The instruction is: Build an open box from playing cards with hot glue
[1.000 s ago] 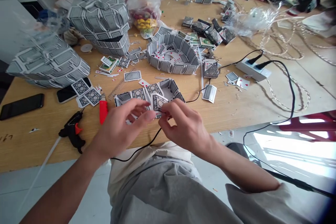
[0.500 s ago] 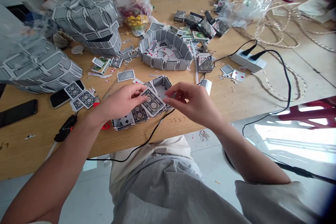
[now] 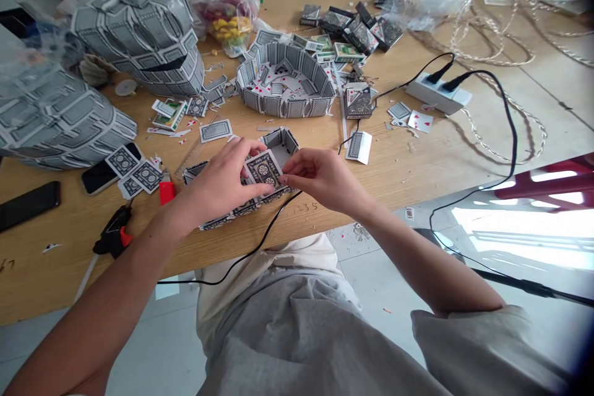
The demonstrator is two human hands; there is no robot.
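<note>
Card (image 3: 262, 167) pinched by fingers of left hand (image 3: 225, 182) and right hand (image 3: 327, 182), card-covered tray (image 3: 223, 221) beneath them. Uneven finger pressure could crease the card or let it slip.

Patterned playing card (image 3: 262, 168) above an open, card-built box (image 3: 288, 140).
The playing card is flat and tilted, its ornate dark-and-white back showing, with round medallions inside a white border. The long, narrow box lies on the wooden tabletop (image 3: 390, 167), its walls covered in patterned cards; the right end shows a pale interior, and the middle is partly hidden.
</note>
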